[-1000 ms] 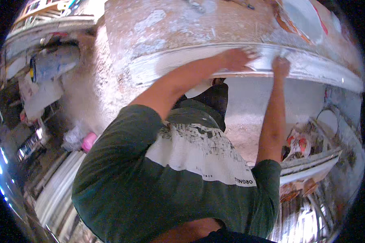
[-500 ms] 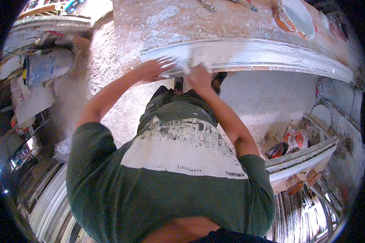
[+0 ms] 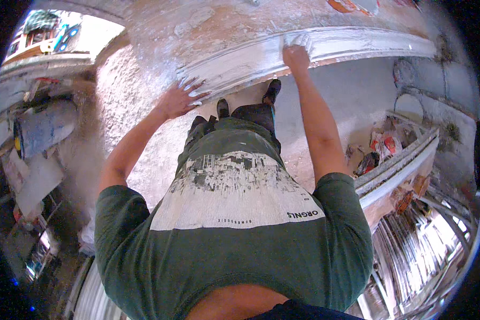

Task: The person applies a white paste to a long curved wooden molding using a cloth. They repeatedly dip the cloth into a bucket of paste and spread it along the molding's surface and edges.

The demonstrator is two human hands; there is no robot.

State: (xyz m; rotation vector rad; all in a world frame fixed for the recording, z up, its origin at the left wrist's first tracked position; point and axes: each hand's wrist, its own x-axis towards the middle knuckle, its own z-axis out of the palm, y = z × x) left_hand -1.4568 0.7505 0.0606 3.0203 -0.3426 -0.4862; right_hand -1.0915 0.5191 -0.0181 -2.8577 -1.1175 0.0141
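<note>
A long white moulding strip (image 3: 234, 65), smooth and wet-looking with ridged edges, lies along the near edge of a plaster-smeared worktable (image 3: 181, 32). By the strip's left end is my left hand (image 3: 178, 100), fingers spread and whitened at the tips; whether it touches the strip I cannot tell. Farther right, over the strip, my right hand (image 3: 297, 56) is closed. Something pale shows at its far side, blurred and mostly hidden, so its kind is unclear.
An orange-and-white container (image 3: 352, 6) is cut off at the top. To the left lies a blue-grey drum (image 3: 48, 128). At the right stands a long trough-like frame (image 3: 397, 162) beside crumpled bags (image 3: 385, 146), with long thin strips (image 3: 410, 253) below it.
My right hand has swept right along the strip, away from my left hand. My left hand has moved slightly left and nearer to me. The view has shifted too.
</note>
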